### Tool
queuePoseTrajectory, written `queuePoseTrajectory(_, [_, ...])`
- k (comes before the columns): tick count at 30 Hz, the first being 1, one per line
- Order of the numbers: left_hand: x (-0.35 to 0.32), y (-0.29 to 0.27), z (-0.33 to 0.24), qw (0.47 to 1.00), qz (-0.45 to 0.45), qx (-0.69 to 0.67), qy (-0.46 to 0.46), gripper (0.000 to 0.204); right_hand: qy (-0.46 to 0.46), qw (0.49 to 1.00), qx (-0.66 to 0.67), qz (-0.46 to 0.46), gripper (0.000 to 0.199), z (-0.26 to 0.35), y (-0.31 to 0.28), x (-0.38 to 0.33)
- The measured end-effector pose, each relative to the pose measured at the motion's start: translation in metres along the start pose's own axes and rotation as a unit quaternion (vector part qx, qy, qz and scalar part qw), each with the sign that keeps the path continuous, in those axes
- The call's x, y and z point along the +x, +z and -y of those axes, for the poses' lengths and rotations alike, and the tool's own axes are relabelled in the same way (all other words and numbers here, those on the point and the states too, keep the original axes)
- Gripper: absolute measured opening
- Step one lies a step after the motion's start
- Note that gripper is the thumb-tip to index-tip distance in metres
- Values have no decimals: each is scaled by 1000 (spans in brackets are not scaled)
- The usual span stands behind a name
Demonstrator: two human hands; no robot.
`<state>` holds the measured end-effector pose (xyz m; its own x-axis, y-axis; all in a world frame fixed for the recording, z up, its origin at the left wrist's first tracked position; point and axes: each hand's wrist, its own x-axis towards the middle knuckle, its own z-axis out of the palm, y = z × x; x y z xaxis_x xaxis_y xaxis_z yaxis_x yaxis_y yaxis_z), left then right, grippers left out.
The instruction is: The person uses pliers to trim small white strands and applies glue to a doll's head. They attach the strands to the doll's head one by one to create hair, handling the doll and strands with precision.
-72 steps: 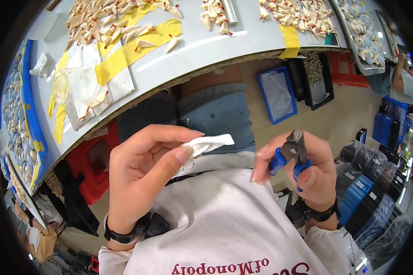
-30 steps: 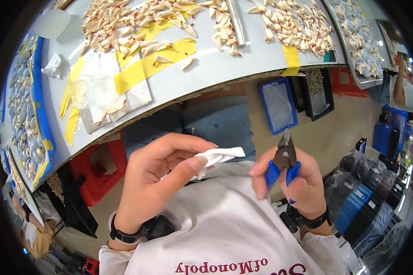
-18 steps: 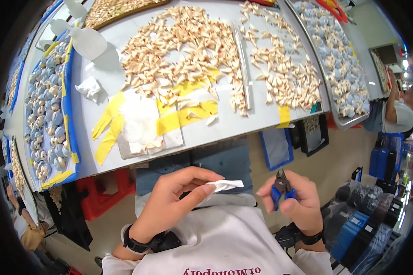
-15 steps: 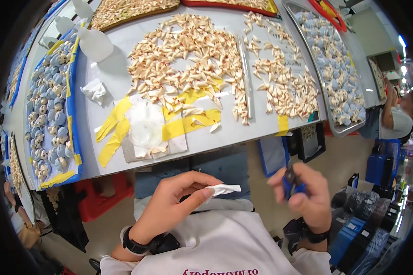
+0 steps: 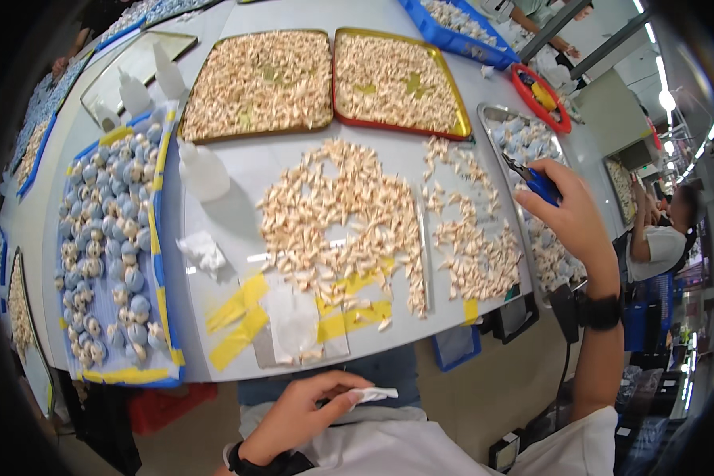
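Note:
My left hand is closed on a folded white tissue that sticks out past the fingertips, low in front of my body. My right hand, stretched out to the far right, grips a pair of blue-handled pliers with dark jaws pointing up and left. The pliers are over the left side of a metal tray of small blue and cream figure pieces. Many small cream cone-shaped pieces lie spread over the white table, with more right of a clear strip.
Two trays of cream pieces stand at the back. At left is a blue-edged tray of blue and cream heads. White squeeze bottles, crumpled tissue, yellow tape and a red oval basket are around. Other people work farther off.
My right hand has moved from in front of my body up and right to the metal tray, still gripping the pliers. The view has tilted up. My left hand keeps the tissue.

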<state>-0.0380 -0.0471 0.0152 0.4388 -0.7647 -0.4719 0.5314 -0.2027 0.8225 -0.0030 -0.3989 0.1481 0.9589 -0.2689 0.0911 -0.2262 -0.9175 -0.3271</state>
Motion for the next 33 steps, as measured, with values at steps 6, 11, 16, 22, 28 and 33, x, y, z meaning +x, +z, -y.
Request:
queuePoseTrajectory(6, [7, -2, -14, 993, 35, 89, -74, 24, -72, 978, -195, -24, 46, -80, -31, 86])
queuePoseTrajectory(11, [16, -3, -7, 989, 30, 139, -26, 29, 44, 970, -241, 4, 57, -164, -62, 142])
queuePoseTrajectory(16, [21, -7, 22, 997, 5, 25, -68, 25, 145, 945, -292, -3, 60, -205, -64, 191])
queuePoseTrajectory(22, [35, -9, 22, 991, -10, 103, -80, 27, 163, 922, -345, -69, 63, -223, -47, 226])
queuePoseTrajectory(28, [38, -4, 25, 988, -9, 104, -117, 27, 105, 957, -263, -69, 51, -215, -79, 196])
queuePoseTrajectory(33, [32, 8, -4, 985, 58, 160, -17, 27, -1, 958, -277, -76, 38, -148, -124, 100])
